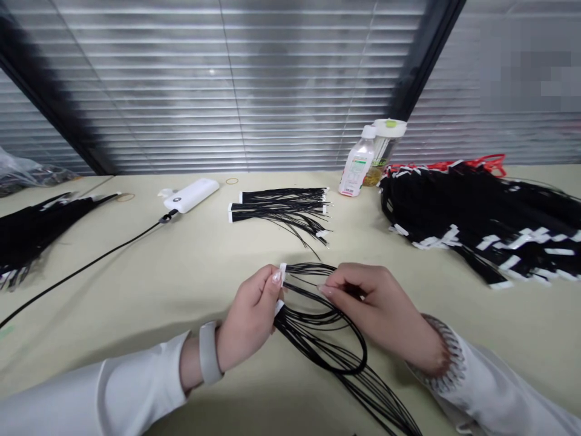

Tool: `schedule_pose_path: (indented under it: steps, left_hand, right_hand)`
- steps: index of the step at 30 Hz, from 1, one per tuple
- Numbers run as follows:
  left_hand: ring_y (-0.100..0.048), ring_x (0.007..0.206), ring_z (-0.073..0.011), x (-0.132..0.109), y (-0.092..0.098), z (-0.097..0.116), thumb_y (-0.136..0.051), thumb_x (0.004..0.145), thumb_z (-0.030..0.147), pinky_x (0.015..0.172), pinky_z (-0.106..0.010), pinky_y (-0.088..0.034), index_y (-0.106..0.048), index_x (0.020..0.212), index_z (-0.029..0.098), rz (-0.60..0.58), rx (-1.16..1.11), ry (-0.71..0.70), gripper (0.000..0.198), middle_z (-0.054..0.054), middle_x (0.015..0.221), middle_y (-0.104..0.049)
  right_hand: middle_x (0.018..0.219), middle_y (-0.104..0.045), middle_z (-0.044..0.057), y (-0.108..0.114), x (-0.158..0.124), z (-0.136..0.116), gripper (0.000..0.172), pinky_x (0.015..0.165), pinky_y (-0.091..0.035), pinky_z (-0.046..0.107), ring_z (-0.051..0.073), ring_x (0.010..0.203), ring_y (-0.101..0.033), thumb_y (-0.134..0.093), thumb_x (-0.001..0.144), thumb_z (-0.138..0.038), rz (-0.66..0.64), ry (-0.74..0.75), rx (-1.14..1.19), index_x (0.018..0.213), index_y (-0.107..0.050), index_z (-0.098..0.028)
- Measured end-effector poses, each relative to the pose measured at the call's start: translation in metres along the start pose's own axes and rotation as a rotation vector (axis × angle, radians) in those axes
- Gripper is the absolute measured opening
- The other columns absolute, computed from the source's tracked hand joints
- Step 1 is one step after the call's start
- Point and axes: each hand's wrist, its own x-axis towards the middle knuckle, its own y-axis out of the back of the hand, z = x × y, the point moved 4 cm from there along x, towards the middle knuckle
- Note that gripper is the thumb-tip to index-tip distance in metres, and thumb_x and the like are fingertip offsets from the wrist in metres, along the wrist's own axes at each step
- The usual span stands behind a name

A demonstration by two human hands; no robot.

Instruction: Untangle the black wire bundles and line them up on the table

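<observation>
My left hand [252, 315] grips a wire harness by its white connector [283, 275], thumb on the housing. A second white connector [279, 307] shows just below, beside the same fingers. Black wires [358, 351] run from these connectors, loop round to the right and trail down to the bottom edge. Thumb and forefinger of my right hand [372, 303] are pinched on a thin black wire close to the upper connector. The other fingers of that hand are curled. Exactly how the wire ends sit in the connector is too small to tell.
Several black wire harnesses [281, 203] lie ahead. Large harness piles rest at right [481, 218] and left [31, 233]. A white power bank [195, 195] with a black cable [91, 263] is at left. A bottle [357, 163] and a lidded cup [385, 148] stand behind.
</observation>
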Motion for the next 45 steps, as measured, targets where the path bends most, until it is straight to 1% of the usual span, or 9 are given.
schedule_pose_path:
  steps: [7,13,22,27,30,33,39,42,45]
  left_hand:
    - [-0.033,0.044,-0.008,0.0,-0.001,0.002,-0.035,0.091,0.045,0.041,-0.02,-0.03,-0.037,0.066,0.02,0.001,-0.01,-0.015,0.036,0.006,0.054,-0.037]
    - [-0.034,0.045,-0.008,0.0,0.0,0.001,-0.035,0.092,0.045,0.043,-0.02,-0.03,-0.037,0.066,0.02,0.002,0.013,-0.023,0.037,0.006,0.054,-0.038]
    - [-0.035,0.046,-0.0086,0.0,-0.001,0.005,-0.035,0.091,0.045,0.043,-0.02,-0.03,-0.039,0.065,0.019,0.01,0.033,-0.023,0.037,0.005,0.054,-0.039]
    - [-0.036,0.047,-0.0082,0.001,0.0,0.004,-0.034,0.092,0.042,0.045,-0.02,-0.031,-0.04,0.065,0.019,0.007,0.072,-0.051,0.036,0.005,0.055,-0.039]
    - [-0.036,0.048,-0.0087,0.001,-0.001,0.006,-0.034,0.092,0.04,0.046,-0.021,-0.031,-0.039,0.065,0.019,-0.025,0.106,-0.077,0.034,0.006,0.054,-0.038]
    - [-0.036,0.049,-0.0098,0.0,-0.003,0.011,-0.033,0.092,0.036,0.048,-0.022,-0.031,-0.038,0.065,0.02,-0.072,0.142,-0.093,0.032,0.006,0.053,-0.037]
    - [-0.038,0.051,-0.0112,0.0,-0.005,0.016,-0.031,0.091,0.033,0.051,-0.024,-0.032,-0.036,0.064,0.021,-0.111,0.185,-0.116,0.029,0.005,0.054,-0.038]
    - [-0.037,0.053,-0.0116,0.0,-0.006,0.017,-0.031,0.09,0.032,0.052,-0.024,-0.031,-0.035,0.064,0.021,-0.134,0.213,-0.123,0.029,0.005,0.055,-0.038]
    - [-0.037,0.054,-0.0118,0.0,-0.006,0.016,-0.03,0.091,0.031,0.053,-0.025,-0.031,-0.036,0.065,0.021,-0.152,0.254,-0.127,0.028,0.004,0.057,-0.039]
  right_hand:
    - [0.06,-0.059,0.0,0.001,0.0,-0.001,0.024,0.054,-0.04,0.022,0.011,0.057,-0.049,-0.05,0.085,-0.026,-0.005,-0.022,0.048,0.065,-0.059,-0.016]
    - [0.059,-0.056,-0.001,0.0,0.0,-0.002,0.027,0.053,-0.039,0.022,0.011,0.057,-0.047,-0.049,0.086,-0.028,-0.043,-0.026,0.069,0.064,-0.058,-0.016]
    - [0.06,-0.056,-0.001,0.0,0.0,-0.001,0.026,0.054,-0.04,0.022,0.011,0.057,-0.049,-0.049,0.085,-0.027,-0.071,-0.024,0.071,0.064,-0.058,-0.016]
    - [0.06,-0.058,-0.001,-0.001,0.001,0.003,0.023,0.053,-0.041,0.022,0.011,0.056,-0.05,-0.05,0.084,-0.027,-0.034,-0.062,0.056,0.066,-0.06,-0.016]
    - [0.061,-0.059,-0.001,-0.005,0.001,0.003,0.02,0.054,-0.04,0.021,0.011,0.057,-0.05,-0.05,0.085,-0.024,-0.021,-0.036,0.019,0.07,-0.06,-0.017]
    - [0.062,-0.057,-0.002,-0.009,0.001,0.001,0.019,0.055,-0.038,0.021,0.011,0.057,-0.048,-0.048,0.086,-0.021,-0.048,0.014,-0.003,0.071,-0.06,-0.018]
    - [0.06,-0.053,-0.003,-0.011,0.0,-0.001,0.02,0.054,-0.035,0.021,0.01,0.055,-0.045,-0.046,0.086,-0.017,-0.055,0.035,-0.022,0.069,-0.057,-0.018]
    - [0.061,-0.054,-0.004,-0.01,0.0,-0.001,0.018,0.054,-0.036,0.02,0.01,0.056,-0.045,-0.046,0.087,-0.017,-0.051,0.043,-0.042,0.073,-0.058,-0.018]
    - [0.064,-0.055,-0.003,-0.01,0.0,-0.002,0.017,0.056,-0.035,0.02,0.01,0.057,-0.047,-0.046,0.088,-0.017,-0.057,0.096,-0.072,0.075,-0.057,-0.019]
